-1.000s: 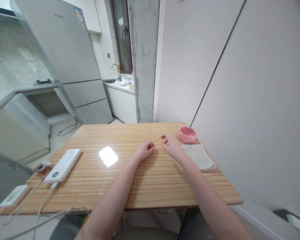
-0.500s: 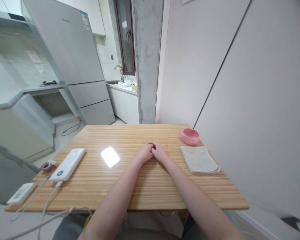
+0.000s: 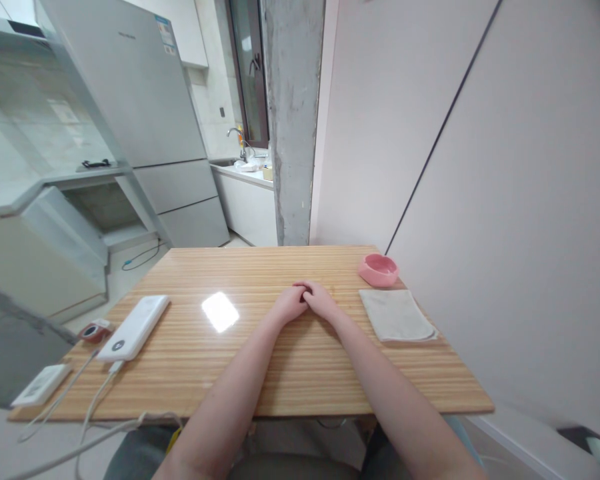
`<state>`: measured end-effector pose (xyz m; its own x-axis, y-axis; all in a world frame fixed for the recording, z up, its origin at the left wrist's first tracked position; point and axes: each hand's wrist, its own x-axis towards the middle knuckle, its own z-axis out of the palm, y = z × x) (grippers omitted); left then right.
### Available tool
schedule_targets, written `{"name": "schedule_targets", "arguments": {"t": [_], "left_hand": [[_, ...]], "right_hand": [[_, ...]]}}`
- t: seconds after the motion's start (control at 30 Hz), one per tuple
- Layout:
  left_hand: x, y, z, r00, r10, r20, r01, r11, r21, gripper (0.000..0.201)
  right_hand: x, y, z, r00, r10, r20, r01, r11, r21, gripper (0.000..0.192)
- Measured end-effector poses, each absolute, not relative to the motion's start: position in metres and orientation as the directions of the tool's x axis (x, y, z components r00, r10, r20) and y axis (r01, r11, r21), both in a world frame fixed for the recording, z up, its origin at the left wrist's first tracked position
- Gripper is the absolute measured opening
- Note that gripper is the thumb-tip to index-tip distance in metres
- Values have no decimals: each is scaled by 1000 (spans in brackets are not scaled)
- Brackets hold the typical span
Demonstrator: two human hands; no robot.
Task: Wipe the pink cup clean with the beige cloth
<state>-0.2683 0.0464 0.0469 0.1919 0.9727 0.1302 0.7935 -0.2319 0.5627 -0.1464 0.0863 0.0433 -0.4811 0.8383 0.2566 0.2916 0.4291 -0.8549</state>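
Note:
My left hand (image 3: 291, 304) and my right hand (image 3: 321, 299) rest together on the wooden table (image 3: 190, 380), past its middle. Their fingers are curled and meet, with a small dark gap between the thumbs. Both hands look closed, and no object shows in either. To the right of my right hand lies a folded grey cloth (image 3: 397, 315). Behind the cloth stands a pink bowl (image 3: 379, 270) near the table's right edge.
At the left are a white power bank (image 3: 135, 329) with a cable (image 3: 96, 400) plugged in, a small white box (image 3: 42, 385) and a reddish-brown round object (image 3: 95, 331). A grey pillar (image 3: 295, 127) and a refrigerator (image 3: 130, 100) stand beyond the table; a wall (image 3: 505, 233) runs along the right.
The view has shifted very slightly. My hands stay together in the same place, and the things on the table have not moved.

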Motion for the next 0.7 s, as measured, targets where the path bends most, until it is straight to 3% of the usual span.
{"name": "schedule_targets", "arguments": {"t": [0.07, 0.17, 0.23, 0.3, 0.37, 0.47, 0.57, 0.7], "left_hand": [[-268, 45, 48, 218, 965, 142, 781, -260, 567, 21], [-269, 44, 48, 232, 961, 148, 772, -274, 574, 22], [-269, 44, 48, 228, 962, 151, 768, -273, 580, 23], [-270, 44, 47, 229, 961, 152, 764, -274, 585, 23], [-270, 44, 48, 234, 960, 155, 761, -280, 585, 23], [-271, 44, 48, 235, 960, 151, 765, -279, 580, 23], [-270, 44, 48, 237, 962, 139, 768, -273, 579, 23], [-268, 44, 49, 215, 953, 212, 753, -300, 586, 24]], "right_hand": [[-125, 95, 56, -378, 885, 272, 306, 397, -865, 44], [-80, 107, 73, 27, 863, 504, 563, 404, -721, 42], [-54, 112, 77, 246, 774, 584, 750, 229, -620, 43], [-37, 115, 72, 338, 754, 564, 831, 43, -555, 42], [-29, 117, 62, 359, 804, 474, 853, -77, -517, 42], [-25, 122, 48, 346, 865, 362, 849, -124, -514, 37], [-23, 128, 43, 288, 878, 382, 846, -47, -530, 31], [-37, 131, 47, 101, 878, 468, 830, 184, -526, 24]]}}
